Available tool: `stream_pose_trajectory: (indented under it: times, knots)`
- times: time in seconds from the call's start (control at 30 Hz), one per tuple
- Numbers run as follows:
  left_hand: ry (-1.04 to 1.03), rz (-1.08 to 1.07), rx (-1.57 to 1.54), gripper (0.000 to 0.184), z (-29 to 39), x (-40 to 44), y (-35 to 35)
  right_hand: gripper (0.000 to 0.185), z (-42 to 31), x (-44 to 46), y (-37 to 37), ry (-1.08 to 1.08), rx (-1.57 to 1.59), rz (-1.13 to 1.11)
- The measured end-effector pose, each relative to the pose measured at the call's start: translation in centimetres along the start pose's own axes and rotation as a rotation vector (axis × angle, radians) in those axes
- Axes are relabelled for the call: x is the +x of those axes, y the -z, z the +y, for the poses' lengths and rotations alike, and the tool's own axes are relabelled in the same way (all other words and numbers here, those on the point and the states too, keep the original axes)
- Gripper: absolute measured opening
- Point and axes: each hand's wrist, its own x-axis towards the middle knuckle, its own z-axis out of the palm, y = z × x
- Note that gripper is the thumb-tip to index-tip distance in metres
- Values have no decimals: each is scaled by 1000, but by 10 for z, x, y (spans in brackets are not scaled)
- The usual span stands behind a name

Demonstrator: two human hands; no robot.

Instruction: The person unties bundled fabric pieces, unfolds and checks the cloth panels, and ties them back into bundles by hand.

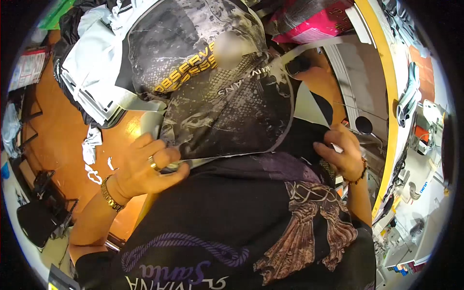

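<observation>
A dark printed fabric panel (227, 116) with a grey snakeskin-like pattern lies across my lap, its rounded edge to the right. Above it is a second printed piece (174, 48) with yellow lettering. My left hand (152, 166), wearing a ring and a gold bracelet, is closed on the near left corner of the panel; its fingertips are partly hidden. On the right, my right hand (343, 152) pinches the edge of black fabric (309, 137), and a small white bit shows between thumb and fingers.
White and black garments (94, 63) are heaped at the upper left. A pink bag (314, 21) lies at the top right. A yellow-edged table (386, 96) runs down the right, with a white sewing machine (413, 169) beyond it. White scraps (92, 145) lie on the orange floor.
</observation>
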Motion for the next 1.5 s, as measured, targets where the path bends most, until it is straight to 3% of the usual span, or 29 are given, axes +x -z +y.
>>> stream_pose_trajectory:
  times: [0.3, 0.57, 0.9, 1.03, 1.07, 1.13, 1.2, 1.23, 1.33, 1.4, 1.5]
  knots:
    - [31, 40, 250, 25, 20, -20, 24, 34, -18, 7, 5, 175, 79, -7]
    - [66, 41, 273, 26, 34, -28, 20, 21, -25, -1, 9, 102, 357, -38]
    - [86, 46, 156, 23, 27, -29, 19, 24, -22, -1, 14, 59, 418, -101]
    - [204, 147, -80, 25, 9, -27, 20, 19, -8, 27, 28, 78, 354, -106]
    - [338, 223, -70, 22, 7, -23, 18, 17, -2, 41, 33, 93, 318, -86]
    - [491, 219, -42, 27, -19, 2, 40, 13, 15, 78, 44, 111, 148, 102]
    - [705, 572, -264, 24, -60, 27, 36, 12, 35, 111, 33, -216, 285, 446]
    - [602, 647, -154, 22, -93, 35, 34, 13, 50, 134, 27, -207, 402, 481]
    - [486, 524, 245, 23, -146, 49, 19, 24, 100, 166, -12, -235, 517, 445]
    - [472, 398, 190, 28, -171, 43, -15, 36, 159, 145, -58, -119, -17, 255]
    - [555, 221, 322, 43, -146, 39, -41, 59, 200, 94, -132, -546, 453, 20]
